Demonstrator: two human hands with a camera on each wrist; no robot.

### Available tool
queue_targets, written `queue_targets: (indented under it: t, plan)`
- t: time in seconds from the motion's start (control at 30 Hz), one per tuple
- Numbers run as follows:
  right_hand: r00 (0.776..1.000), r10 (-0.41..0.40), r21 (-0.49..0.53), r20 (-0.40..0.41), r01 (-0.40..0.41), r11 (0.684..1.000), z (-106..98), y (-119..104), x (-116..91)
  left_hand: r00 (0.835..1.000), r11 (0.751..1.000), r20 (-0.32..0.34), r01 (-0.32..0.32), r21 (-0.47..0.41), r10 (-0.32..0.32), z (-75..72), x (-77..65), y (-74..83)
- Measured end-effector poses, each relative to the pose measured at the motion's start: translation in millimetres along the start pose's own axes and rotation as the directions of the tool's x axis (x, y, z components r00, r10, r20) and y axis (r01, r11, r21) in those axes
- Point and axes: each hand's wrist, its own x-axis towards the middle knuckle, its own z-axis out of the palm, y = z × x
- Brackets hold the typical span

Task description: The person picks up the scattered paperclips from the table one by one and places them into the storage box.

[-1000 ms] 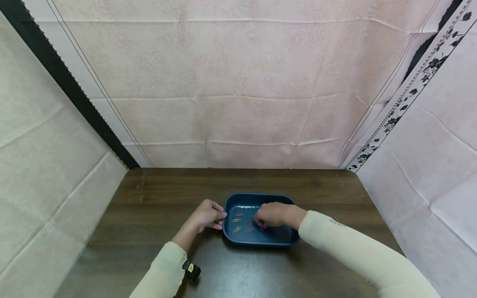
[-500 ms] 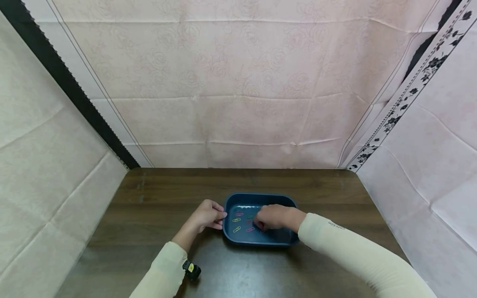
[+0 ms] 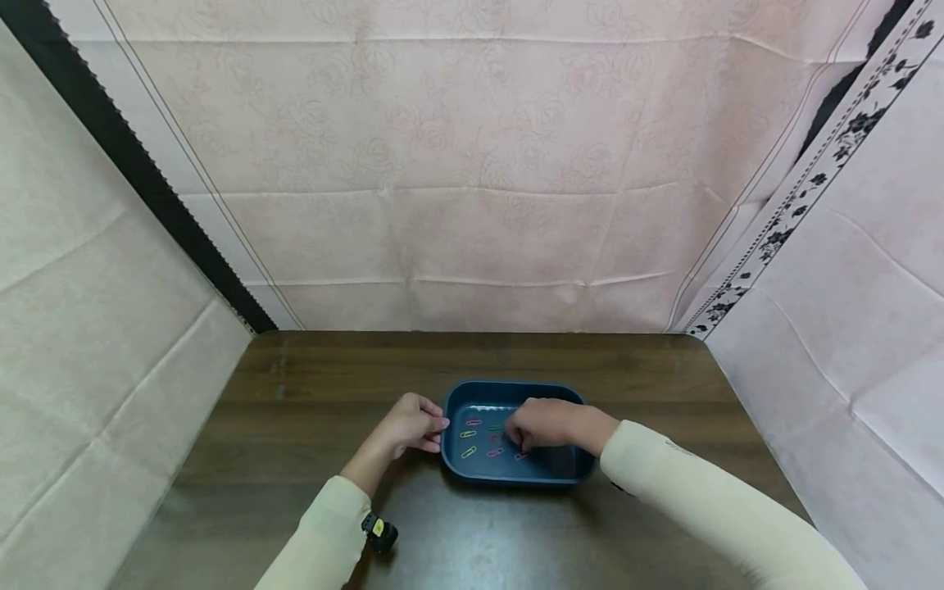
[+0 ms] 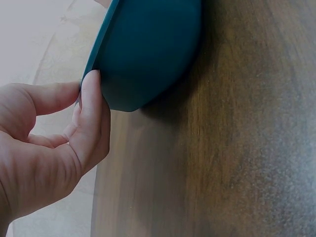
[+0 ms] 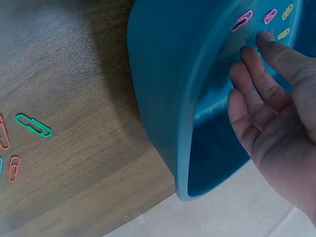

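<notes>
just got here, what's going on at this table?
A person's left hand pinches the rim of a blue tray. Their right hand is inside it, close to colored paper clips lying on its floor; no clip shows in that hand. More clips, including a green paper clip, lie on the wooden table.

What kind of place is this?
Maybe a screened-off table spot for small hand work: pale sheets close in three sides of a wooden table, and a blue tray holds colored paper clips.

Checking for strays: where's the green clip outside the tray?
In the right wrist view, the green clip lies on the table, image left, between the tray and an orange-red clip.
</notes>
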Motion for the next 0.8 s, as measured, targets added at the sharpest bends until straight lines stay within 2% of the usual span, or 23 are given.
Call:
queue_targets:
  t: [0.2,0.37,0.57,0.8]
  plan:
    - [0.999,-0.021,0.034,-0.047,0.023,0.999,-5,1,-9,1.000,1.000,-0.001,-0.005,0.010,0.005,0.1,-1.5,0.5]
    - [0.991,-0.032,0.036,-0.127,0.037,0.999,-8,2,-20,1.000,1.000,-0.002,-0.004,0.011,0.004,0.2,-2.4,1.3]
    - [0.967,-0.045,0.061,-0.252,0.063,0.996,-8,7,-31,1.000,1.000,-0.002,-0.006,0.009,0.006,-0.6,-3.3,1.7]
    - [0.936,-0.023,0.091,-0.352,0.059,0.994,-8,17,-49,1.000,1.000,-0.005,-0.017,0.004,0.017,-0.7,-3.2,1.3]
